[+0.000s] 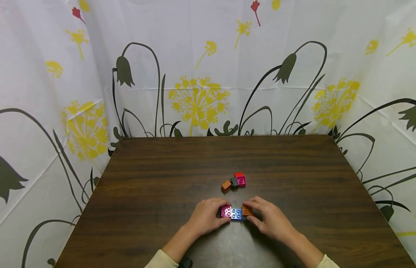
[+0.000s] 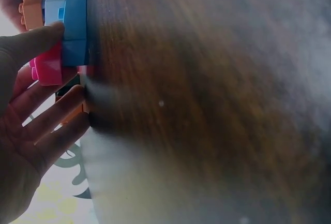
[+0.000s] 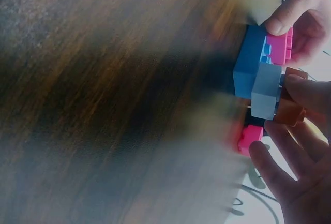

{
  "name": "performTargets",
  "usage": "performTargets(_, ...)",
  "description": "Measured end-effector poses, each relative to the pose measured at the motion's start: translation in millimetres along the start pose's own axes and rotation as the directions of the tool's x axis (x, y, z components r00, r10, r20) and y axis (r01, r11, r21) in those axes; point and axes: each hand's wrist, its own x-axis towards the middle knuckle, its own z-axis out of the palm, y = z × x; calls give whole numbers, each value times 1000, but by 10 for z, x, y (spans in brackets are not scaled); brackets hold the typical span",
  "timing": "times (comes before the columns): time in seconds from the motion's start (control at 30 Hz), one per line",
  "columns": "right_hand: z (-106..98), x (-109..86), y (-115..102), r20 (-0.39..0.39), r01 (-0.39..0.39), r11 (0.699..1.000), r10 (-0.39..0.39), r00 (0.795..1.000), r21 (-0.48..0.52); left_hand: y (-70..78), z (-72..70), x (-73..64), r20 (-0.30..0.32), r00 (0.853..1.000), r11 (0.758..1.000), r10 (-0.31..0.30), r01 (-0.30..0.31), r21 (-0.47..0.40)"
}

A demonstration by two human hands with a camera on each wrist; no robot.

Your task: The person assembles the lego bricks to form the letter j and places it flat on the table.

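Note:
My left hand (image 1: 208, 216) grips a pink brick (image 1: 226, 211), thumb on the near side and fingers on the far side. The pink brick sits on the left end of a blue base (image 3: 247, 61) low on the table. A light blue brick (image 3: 265, 90) stands on the base's right part. With thumb and fingers, my right hand (image 1: 270, 219) pinches an orange brick (image 1: 247, 210) over the light blue one. In the right wrist view, a narrow gap with studs shows between these two. The remaining fingers of both hands spread away from the bricks.
Beyond the hands lies a small group of loose bricks: an orange-brown one (image 1: 226, 186), a black one (image 1: 234, 183), a magenta one (image 1: 241, 181) with its hollow side showing, and a red one (image 1: 239, 174). A flower-patterned curtain (image 1: 208, 22) hangs behind the dark wooden table (image 1: 154, 167).

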Motion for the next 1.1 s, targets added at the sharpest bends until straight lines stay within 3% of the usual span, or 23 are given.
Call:
performTargets(0.8,1,22,-12,4,-40,996,40,999,-75,2,-6,-6,2,1000,1000,-6,6,3)
performTargets(1.1,39,2,15,2,-60,997,60,998,-55,9,-12,11,12,1000,1000,1,-1,-10)
